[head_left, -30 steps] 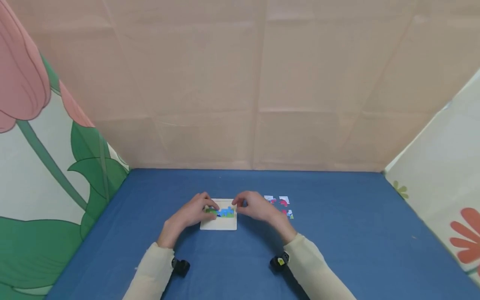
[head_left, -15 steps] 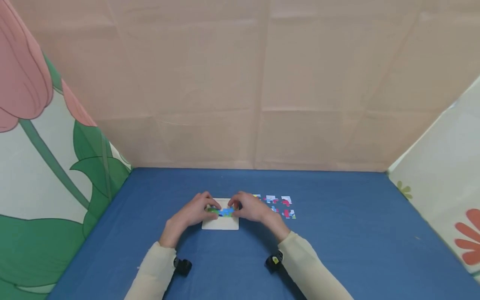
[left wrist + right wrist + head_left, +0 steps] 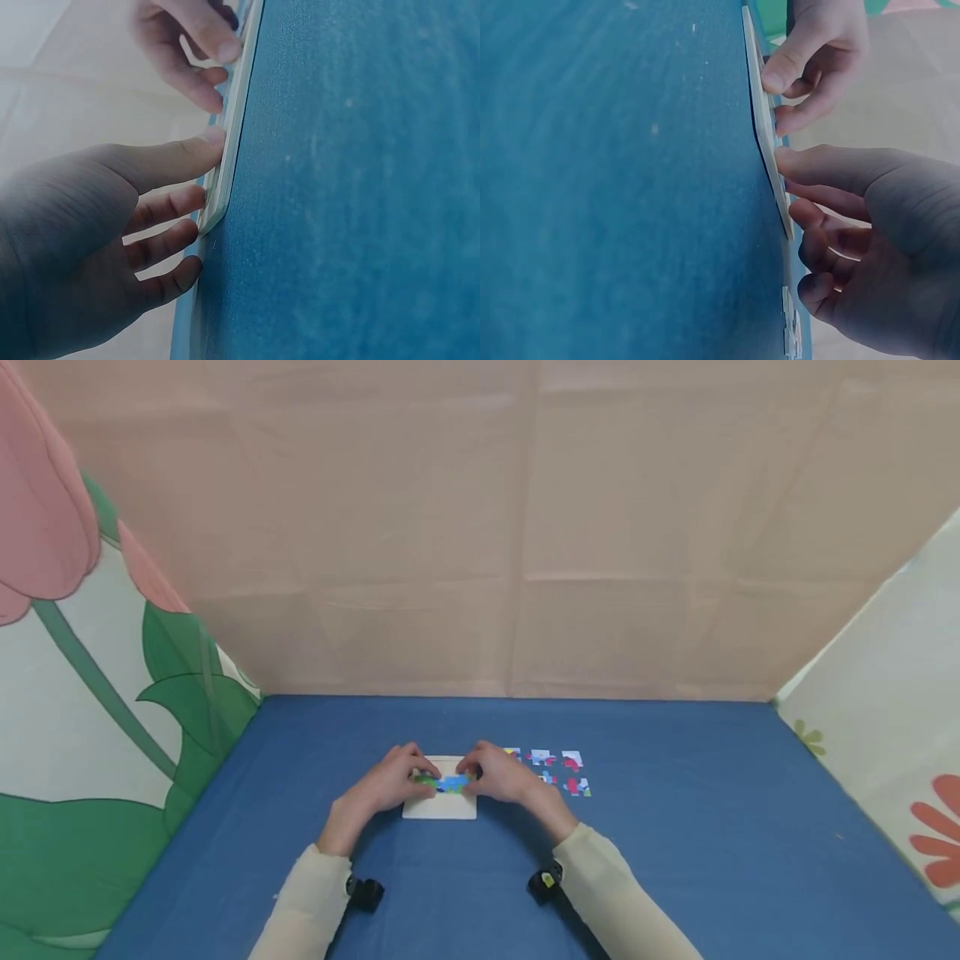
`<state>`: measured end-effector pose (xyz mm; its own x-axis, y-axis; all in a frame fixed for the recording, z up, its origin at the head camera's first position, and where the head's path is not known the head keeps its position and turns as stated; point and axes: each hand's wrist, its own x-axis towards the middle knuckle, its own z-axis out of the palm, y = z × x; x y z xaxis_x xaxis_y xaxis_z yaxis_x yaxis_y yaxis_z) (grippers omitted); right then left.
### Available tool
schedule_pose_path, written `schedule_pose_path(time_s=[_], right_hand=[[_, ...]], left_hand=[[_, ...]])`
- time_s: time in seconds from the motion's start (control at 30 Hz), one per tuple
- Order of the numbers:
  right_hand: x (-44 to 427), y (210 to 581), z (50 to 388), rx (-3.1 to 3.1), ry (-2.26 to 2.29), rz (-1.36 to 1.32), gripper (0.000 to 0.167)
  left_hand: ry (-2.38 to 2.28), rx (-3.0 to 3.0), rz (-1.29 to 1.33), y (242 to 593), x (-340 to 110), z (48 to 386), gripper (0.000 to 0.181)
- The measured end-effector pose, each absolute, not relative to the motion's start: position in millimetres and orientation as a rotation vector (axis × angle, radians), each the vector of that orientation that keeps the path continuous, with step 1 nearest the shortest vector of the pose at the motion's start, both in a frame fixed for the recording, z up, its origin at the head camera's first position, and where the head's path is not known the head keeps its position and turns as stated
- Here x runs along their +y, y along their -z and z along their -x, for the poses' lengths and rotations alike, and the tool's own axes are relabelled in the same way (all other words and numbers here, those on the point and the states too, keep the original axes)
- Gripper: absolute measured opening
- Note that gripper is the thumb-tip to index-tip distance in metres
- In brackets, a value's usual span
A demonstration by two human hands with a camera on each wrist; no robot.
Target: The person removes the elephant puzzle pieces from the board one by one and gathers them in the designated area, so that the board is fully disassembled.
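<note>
A pale wooden puzzle tray (image 3: 439, 810) lies flat on the blue table. Across its middle runs a row of joined blue and green jigsaw pieces (image 3: 452, 785). My left hand (image 3: 392, 777) is at the row's left end, thumb on the near side and index finger on the far side. At the right end, my right hand (image 3: 501, 774) pinches a piece the same way. In the left wrist view, the left thumb (image 3: 184, 159) touches down inside the tray edge. The right thumb (image 3: 821, 163) does likewise in the right wrist view. Fingers partly cover the end pieces.
To the right of the tray lie several loose jigsaw pieces (image 3: 541, 758) in two rows, partly behind the right hand. Blue cloth (image 3: 675, 810) covers the table. A beige curtain (image 3: 510, 527) rises at its back edge, with printed panels on both sides.
My right hand has moved slightly left and down onto the right end of the row, uncovering more loose pieces. The left hand stays in place. Little differs over the last half second.
</note>
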<state>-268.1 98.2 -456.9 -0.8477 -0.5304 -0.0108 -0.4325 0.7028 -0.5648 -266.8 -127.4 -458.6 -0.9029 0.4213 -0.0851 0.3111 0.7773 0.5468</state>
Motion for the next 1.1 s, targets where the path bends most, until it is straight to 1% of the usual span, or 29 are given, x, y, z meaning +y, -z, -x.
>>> schedule_pose_path(time_s=[0.33, 0.47, 0.63, 1.1], right_hand=[[91.9, 448.4, 266.1, 2.725, 0.882, 0.769, 0.027], [93.8, 446.5, 262.8, 2.708, 0.946, 0.757, 0.022], [104.1, 442.1, 258.0, 2.734, 1.024, 0.761, 0.016], [140.3, 432.4, 248.8, 2.808, 1.058, 0.717, 0.017]], left_hand=[[-0.82, 2.773, -0.558, 457.0, -129.5, 265.7, 0.021], [-0.812, 2.771, -0.55, 457.5, -128.0, 266.6, 0.02], [-0.803, 2.768, -0.535, 458.6, -125.8, 268.7, 0.021], [-0.797, 2.786, -0.513, 458.6, -125.0, 265.3, 0.021]])
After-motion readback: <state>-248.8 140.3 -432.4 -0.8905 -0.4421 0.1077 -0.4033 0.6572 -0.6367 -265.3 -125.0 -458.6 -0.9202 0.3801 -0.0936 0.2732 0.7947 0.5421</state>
